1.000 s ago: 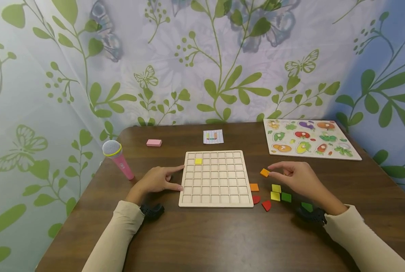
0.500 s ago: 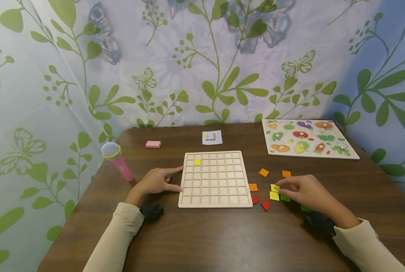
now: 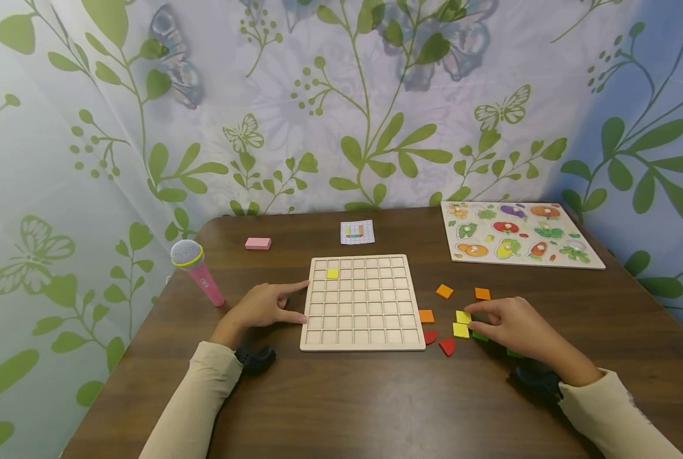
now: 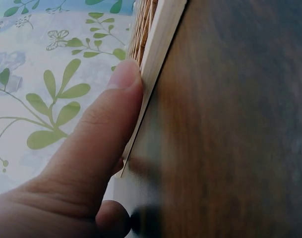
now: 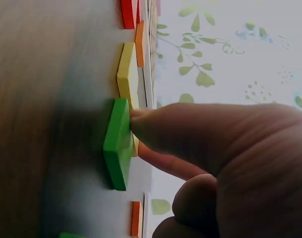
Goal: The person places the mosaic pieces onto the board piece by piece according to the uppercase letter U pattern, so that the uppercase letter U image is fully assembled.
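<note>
My left hand [image 3: 263,305] rests at the left side of a wooden grid board [image 3: 361,306], with thumb and index finger spread straight against its edge. One yellow square tile [image 3: 332,273] lies in a cell of the board's top row. To the board's right, my right hand [image 3: 516,326] pinches a second yellow tile [image 3: 462,317] between thumb and index finger, low over the table. Just in front of that lies a third yellow tile [image 3: 460,330]. In the right wrist view a green tile [image 5: 117,146] sits right under the thumb and partly hides the pinched tile.
Orange tiles [image 3: 444,291] and red quarter-round tiles [image 3: 447,347] lie around the right hand. Behind the board is a small pattern card [image 3: 357,232]. A pink block [image 3: 257,243] and a pink microphone [image 3: 206,280] are at left, a vegetable puzzle board [image 3: 521,236] at back right.
My right hand has put down an orange tile, moved toward the front right and reached the yellow tiles, where thumb and index finger now pinch one. The left hand stays at the board.
</note>
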The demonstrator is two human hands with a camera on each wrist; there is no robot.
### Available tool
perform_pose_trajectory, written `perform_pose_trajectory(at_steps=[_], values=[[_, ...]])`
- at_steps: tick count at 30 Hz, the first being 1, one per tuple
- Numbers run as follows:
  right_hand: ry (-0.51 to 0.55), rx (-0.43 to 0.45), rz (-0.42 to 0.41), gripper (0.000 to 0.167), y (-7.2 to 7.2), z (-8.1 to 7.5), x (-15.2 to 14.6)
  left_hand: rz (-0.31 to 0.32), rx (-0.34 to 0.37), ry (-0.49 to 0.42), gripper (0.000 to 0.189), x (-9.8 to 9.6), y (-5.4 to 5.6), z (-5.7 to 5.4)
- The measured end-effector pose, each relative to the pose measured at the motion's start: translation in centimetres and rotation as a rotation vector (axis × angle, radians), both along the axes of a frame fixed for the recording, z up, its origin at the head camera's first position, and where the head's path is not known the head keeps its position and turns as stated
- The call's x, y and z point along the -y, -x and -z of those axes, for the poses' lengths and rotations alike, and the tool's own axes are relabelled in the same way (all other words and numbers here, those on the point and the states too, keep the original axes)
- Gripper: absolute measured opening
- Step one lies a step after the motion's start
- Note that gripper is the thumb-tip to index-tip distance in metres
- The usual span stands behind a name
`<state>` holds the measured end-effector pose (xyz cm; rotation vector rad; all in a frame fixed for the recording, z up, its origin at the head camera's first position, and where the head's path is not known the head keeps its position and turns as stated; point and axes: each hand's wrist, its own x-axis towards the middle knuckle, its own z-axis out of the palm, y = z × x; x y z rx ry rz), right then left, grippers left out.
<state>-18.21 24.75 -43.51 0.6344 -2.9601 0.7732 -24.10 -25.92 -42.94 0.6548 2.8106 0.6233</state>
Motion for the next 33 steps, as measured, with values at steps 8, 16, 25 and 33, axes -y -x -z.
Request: perform_pose_trajectory(at_steps=[8,16,25,33], values=[[0.015,0.01,0.03,0.03,0.0,0.3,0.3,-0.003,0.002,0.002,0.088,-0.1,-0.1,0.0],[0.034,0.031,0.064,0.029,-0.1,0.3,0.7,-0.004,0.0,0.002,0.088,-0.1,-0.1,0.0],[0.001,0.013,0.07,0.026,-0.2,0.0,1.2,-0.006,-0.001,0.006,0.088,-0.1,0.0,-0.1],[-0.045,-0.025,0.049,0.024,-0.1,0.0,1.4,-0.011,-0.005,0.014,0.089,0.0,0.2,0.4]])
